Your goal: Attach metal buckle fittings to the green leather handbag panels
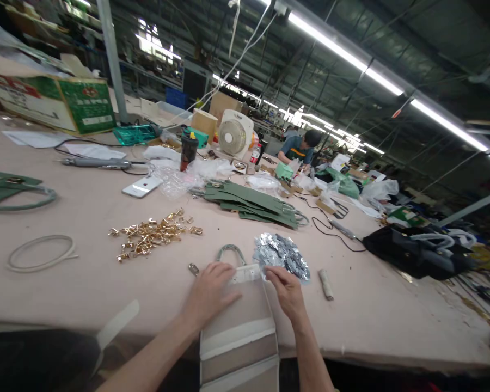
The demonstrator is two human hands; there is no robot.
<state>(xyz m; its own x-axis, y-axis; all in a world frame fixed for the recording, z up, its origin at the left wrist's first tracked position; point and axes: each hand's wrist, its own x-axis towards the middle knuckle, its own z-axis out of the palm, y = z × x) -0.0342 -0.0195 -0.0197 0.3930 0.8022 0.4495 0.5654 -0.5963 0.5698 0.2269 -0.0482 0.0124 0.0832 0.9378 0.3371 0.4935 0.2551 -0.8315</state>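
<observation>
resting, outspread, near the far left corner of the pale panel (251, 307) with the left hand (212, 291); curling fingertips at its far right corner with the right hand (288, 291), cannot tell whether closed on anything. as for the panel, lying partly on the tabletop (363, 321), partly past its near edge: could slide down from too light a press. just beside, could scatter the loose silver pieces (283, 253) with a careless sweep. farther left, likely safe: gold fittings (157, 237).

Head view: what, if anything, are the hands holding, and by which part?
The left hand lies on the upper left of the long, beige, pale-banded panel. The right hand is pinched near the panel's upper right corner; whether gripping anything cannot be told.
</observation>
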